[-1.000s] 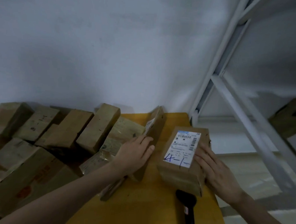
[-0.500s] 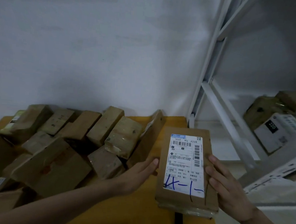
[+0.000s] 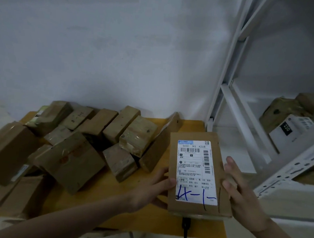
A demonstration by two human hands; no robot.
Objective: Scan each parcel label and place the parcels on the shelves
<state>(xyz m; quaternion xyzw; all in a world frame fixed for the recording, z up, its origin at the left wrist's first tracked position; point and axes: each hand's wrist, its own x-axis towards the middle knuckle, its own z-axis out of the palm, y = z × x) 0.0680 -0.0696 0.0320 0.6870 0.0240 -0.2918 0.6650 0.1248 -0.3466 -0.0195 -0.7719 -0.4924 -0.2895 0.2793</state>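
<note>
Parcel (image 3: 198,158): flat brown cardboard carton, held above the near right corner of the worktop (image 3: 187,126), label side up and tilted toward the wearer. Presumably held this way so the label can be read or scanned.

Label (image 3: 195,171): white, with printed barcodes near its far end and a blue handwritten mark "4-1-" at the end closest to the fingers. The mark probably names a shelf position.

Left hand (image 3: 148,192): at the parcel's left long edge, thumb on the top face beside the label, the other fingers hidden under the carton. Judged to be grasping the parcel from that side.

Right hand (image 3: 240,193): at the right long edge, fingers (image 3: 231,166) laid along the side wall, thumb curled over the top rim. Grasping the parcel as well; the two-sided hold keeps the label unobstructed.

Scanner (image 3: 186,224): dark handle and cable just visible below the parcel's near edge, beneath and between the two hands. It lies on the worktop, within reach. Whether this label has been scanned cannot be told.

Parcel pile (image 3: 96,142): many brown cartons of mixed sizes, heaped beyond and to the left of the left fingers, some leaning on each other. Judged still to be processed.

Shelf rack (image 3: 226,90): white metal, beyond and to the right of the right fingers. Shelved parcels (image 3: 284,124) already sit on one level, one showing "220".
</note>
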